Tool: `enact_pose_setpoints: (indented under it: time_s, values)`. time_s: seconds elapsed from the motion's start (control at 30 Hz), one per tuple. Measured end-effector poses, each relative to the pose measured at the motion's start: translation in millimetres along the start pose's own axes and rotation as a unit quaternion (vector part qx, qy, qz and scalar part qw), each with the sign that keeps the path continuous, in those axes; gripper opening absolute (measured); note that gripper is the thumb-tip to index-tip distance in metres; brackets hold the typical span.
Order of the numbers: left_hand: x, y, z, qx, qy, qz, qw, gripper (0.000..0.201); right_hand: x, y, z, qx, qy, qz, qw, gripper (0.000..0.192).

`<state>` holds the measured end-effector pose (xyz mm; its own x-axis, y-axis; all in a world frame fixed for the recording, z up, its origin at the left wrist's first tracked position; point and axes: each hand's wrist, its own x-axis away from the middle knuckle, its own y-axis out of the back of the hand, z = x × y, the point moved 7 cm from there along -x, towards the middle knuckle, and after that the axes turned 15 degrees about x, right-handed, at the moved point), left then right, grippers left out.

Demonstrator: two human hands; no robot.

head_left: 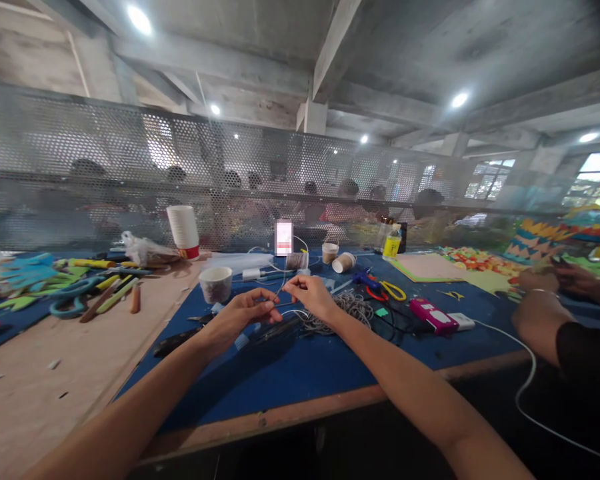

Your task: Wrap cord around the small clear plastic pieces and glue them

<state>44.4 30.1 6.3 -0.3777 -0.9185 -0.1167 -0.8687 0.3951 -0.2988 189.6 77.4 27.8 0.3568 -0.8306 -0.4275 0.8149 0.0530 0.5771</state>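
Note:
Over the blue mat, my left hand (pixel 243 315) pinches a thin grey cord (pixel 289 305) between thumb and fingers. Close beside it, my right hand (pixel 313 297) is closed on the same cord, its fingertips almost meeting those of the left. A loose tangled coil of grey cord (pixel 357 310) lies on the mat behind and below my right wrist. Left of my left hand is a black-handled tool (pixel 173 343), partly hidden by the forearm. A white paper cup (pixel 216 285) stands just beyond the left hand. The cord's exact ends are too small to make out.
A lit phone (pixel 283 238) leans at the back. Blue-handled pliers (pixel 367 280), yellow-handled scissors (pixel 394 291) and a magenta power bank (pixel 433 317) with a white cable lie right. Stacked cups (pixel 183 230) and tools stand left. Another person's hands (pixel 540 287) work at far right.

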Motion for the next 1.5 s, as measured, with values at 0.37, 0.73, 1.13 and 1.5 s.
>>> enact_pose_setpoints:
  time_s: [0.37,0.73,1.13,1.5]
  values:
    - [-1,4.3,-3,-0.009,-0.046,-0.041,0.998,0.016,1,-3,2,0.008,0.018,0.003,1.000,0.020]
    - [-1,14.4,-4,0.061,-0.086,-0.101,0.989,0.014,3,-9,2,0.017,0.007,0.021,1.000,0.022]
    - [3,10.3,-9,-0.003,-0.118,-0.100,0.988,0.021,7,-17,5,0.019,0.007,0.042,0.999,0.022]
    - [4,14.2,-8,-0.081,-0.098,-0.148,0.981,0.033,5,-16,1,0.018,0.006,0.039,0.999,0.024]
